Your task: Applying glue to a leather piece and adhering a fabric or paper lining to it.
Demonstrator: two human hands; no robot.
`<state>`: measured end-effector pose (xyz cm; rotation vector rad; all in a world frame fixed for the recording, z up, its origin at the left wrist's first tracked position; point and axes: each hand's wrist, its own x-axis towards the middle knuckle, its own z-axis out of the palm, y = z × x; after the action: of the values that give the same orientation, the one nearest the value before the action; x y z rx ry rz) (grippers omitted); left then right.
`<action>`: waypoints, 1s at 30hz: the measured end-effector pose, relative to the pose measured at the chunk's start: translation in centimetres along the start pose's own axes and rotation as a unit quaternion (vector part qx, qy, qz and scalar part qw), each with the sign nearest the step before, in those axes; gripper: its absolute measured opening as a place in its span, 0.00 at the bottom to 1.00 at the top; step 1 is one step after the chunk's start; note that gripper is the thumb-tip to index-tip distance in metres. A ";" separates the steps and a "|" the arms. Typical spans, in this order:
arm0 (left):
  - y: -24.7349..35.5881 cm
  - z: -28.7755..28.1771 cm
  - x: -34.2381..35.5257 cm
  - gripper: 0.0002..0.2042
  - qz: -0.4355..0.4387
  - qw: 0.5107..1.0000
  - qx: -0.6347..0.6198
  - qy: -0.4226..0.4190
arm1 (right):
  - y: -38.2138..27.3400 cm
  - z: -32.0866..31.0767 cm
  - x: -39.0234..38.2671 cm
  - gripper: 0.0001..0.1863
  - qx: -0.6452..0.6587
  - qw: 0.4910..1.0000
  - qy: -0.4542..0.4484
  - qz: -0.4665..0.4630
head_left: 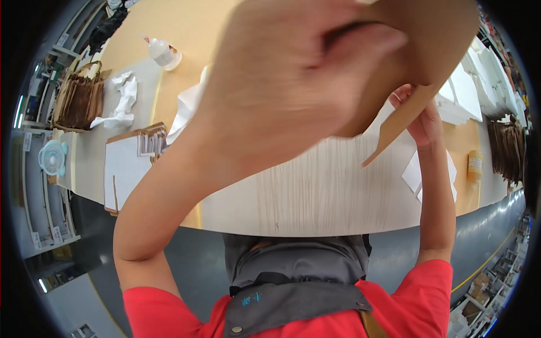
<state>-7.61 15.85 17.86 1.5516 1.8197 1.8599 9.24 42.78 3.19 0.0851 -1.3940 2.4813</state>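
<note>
My left hand (293, 84), large and blurred close to the camera, grips a brown kraft paper piece (428, 34) raised over the table, its thumb lying across the piece. Lower and to the right, my right hand (422, 118) has its curled fingers on the same piece's hanging edge. Part of the piece hides behind my left hand. White paper sheets (411, 174) lie under my right forearm, and other white paper (183, 107) lies left of my left wrist.
The worktable (298, 203) carries a white bottle (163, 53), crumpled paper (127, 96), brown piece stacks (79, 98) (504, 149), white-topped boards (121, 172), white stacks (490, 79), a yellow jar (474, 166) and a small fan (52, 158). Shelving stands beyond both sides.
</note>
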 end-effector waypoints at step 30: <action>-6.1 3.9 -19.7 0.38 -0.069 0.851 0.363 -0.372 | -11.3 -11.8 -23.6 0.42 -0.893 0.164 0.406 0.105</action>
<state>1.04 6.71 1.10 1.8684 2.1746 0.3199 36.07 52.93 1.75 -1.5081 -2.2684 -0.7536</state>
